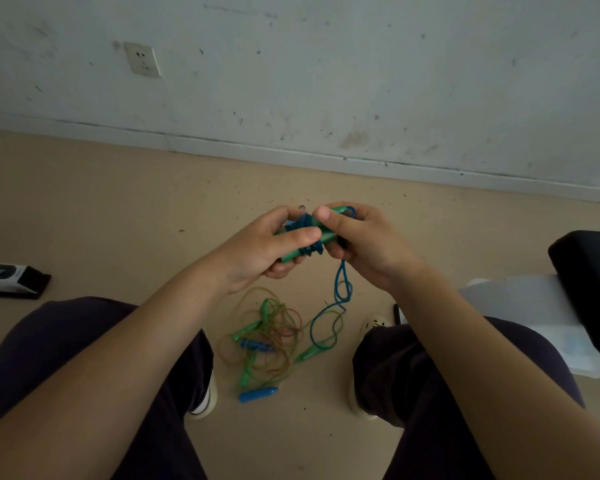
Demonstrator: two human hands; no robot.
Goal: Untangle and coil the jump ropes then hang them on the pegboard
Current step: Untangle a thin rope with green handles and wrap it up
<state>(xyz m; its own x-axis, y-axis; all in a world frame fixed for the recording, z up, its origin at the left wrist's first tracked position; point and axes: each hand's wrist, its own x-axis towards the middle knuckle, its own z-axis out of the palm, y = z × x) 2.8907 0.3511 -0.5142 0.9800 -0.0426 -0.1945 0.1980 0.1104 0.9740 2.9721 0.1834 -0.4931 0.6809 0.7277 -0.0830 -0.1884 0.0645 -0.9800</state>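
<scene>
Far left on the floor: a black-and-white box w/ a flat black piece beside it. Person sits, dark trousers, knees apart. Left hand is curled round the green handles, thumb pressed flat across them, fingers wrapped under. Blue rope is wound in tight turns round the handles between both hands. Right hand grips the other end of the handles, thumb on top, a small blue loop poking out past its fingers. From there the loose blue rope hangs down in loops toward the floor. Below, between the feet, lies a tangled pile: yellowish and reddish ropes, green handles, two blue handles. Right: pale plastic bin, black cushion-like thing partly over it. Wall socket upper left.
</scene>
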